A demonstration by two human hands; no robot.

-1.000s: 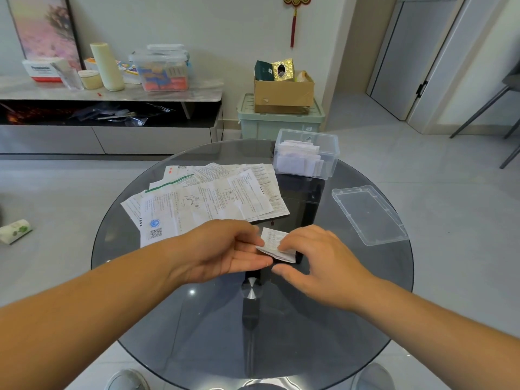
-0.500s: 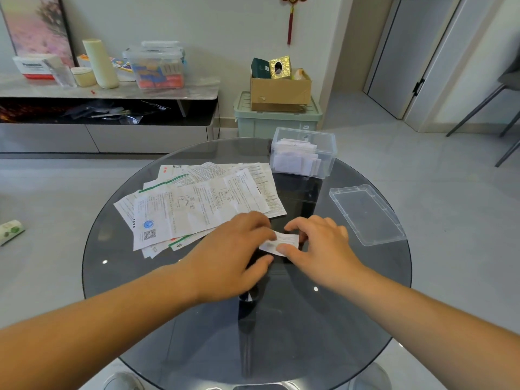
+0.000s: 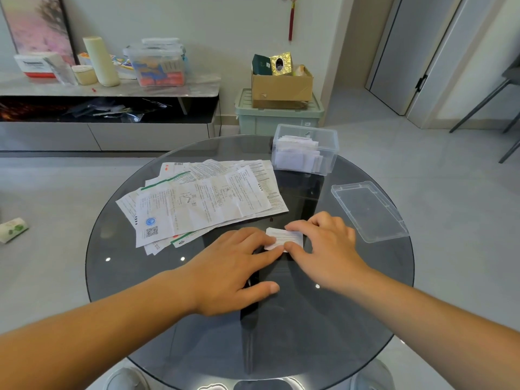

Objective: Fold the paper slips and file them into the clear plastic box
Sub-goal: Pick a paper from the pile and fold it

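A folded slip (image 3: 282, 237) lies flat on the round glass bench (image 3: 309, 333), a little right of its middle, with both hands on it. The left hand (image 3: 233, 266) is spread flat, its fingers straight, the fingertips pressing down on the slip's left end while the thumb rests on the glass nearer the person. The right hand (image 3: 326, 243) is arched over the slip's right end, its fingers bent: the index fingertip sits on the far edge and the thumb tip at the near edge, so it pinches the slip across its width. The two hands almost meet at the slip's near edge. Just beyond the hands, toward the bench's far-left part, a fanned pile of unfolded papers (image 3: 202, 201) overlaps; the nearest sheet carries a blue seal and a square code. The box (image 3: 333, 147) stands at the far right edge of the bench, open, with folded slips (image 3: 297, 153) standing upright inside it. Its lid (image 3: 368, 211) lies flat at the right edge, apart from the box and near the right hand. Off the bench, on the floor behind, a carton (image 3: 281, 87) sits on a pale green bin (image 3: 278, 121), beside a low sideboard (image 3: 197, 85) against the wall.
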